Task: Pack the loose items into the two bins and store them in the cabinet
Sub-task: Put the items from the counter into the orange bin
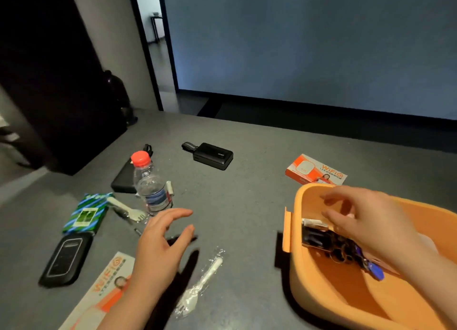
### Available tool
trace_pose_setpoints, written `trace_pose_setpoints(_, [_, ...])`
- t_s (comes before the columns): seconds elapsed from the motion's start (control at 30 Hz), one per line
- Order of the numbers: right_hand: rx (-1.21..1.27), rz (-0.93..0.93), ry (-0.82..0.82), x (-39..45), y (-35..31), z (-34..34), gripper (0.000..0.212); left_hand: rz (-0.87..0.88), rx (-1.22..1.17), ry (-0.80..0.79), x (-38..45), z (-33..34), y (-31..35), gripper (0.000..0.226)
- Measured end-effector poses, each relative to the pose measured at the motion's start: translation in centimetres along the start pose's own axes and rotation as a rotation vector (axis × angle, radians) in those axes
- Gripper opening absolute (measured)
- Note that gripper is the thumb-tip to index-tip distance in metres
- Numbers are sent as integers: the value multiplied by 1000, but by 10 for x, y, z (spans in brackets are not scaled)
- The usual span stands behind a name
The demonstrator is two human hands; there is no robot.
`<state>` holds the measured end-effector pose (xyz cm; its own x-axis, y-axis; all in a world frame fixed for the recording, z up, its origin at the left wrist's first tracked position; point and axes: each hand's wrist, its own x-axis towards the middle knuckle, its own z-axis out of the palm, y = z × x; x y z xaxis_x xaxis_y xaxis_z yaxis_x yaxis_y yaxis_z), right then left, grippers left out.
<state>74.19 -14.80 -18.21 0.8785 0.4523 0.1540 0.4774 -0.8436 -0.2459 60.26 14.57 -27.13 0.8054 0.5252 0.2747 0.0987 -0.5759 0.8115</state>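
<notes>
— Left hand (pixel 160 250)?
— Reaching in from the lower edge, palm down, fingers spread and gently curved, thumb out to the side. Holding nothing. Forearm bare, angled up and to the right.
— And the right hand (pixel 366 221)?
— Coming in from the lower right corner, forearm bare too. Back of the hand up, wrist bent, fingers loosely curled and pointing left and down. Nothing visibly gripped.
— Touching each other?
— No, well apart.
</notes>
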Motion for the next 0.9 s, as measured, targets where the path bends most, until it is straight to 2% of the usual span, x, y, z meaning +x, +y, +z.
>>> trace_pose_setpoints(0.13, [233, -170, 194, -29, -41, -12, 39, -155, 5, 89, -35, -38, -28, 31])
trace_pose_setpoints(0.3, [438, -425, 305, -58, -90, 25, 34, -215, -12, 138, -66, -48, -41, 37])
trace_pose_setpoints(0.4, [436, -548, 201, -60, -106, 60, 32, -218, 26, 129, -70, -55, -43, 28])
trace_pose_setpoints(0.47, [350, -576, 73, -53, -109, 87, 34, -186, 192, 131, -68, -64, -49, 25])
trace_pose_setpoints(0.57, [239, -569, -151, -43, -117, 126, 45, -245, 442, 12, -64, -76, -59, 64])
trace_pose_setpoints(0.63, [189, -569, -269, -37, -124, 148, 48, -353, 468, -87, -65, -81, -60, 86])
trace_pose_setpoints(0.73, [181, -557, -321, -32, -132, 169, 44, -385, 490, -139, -68, -80, -62, 100])
trace_pose_setpoints(0.9, [153, -514, -301, -30, -140, 169, 21, -404, 500, -141, -71, -77, -66, 102])
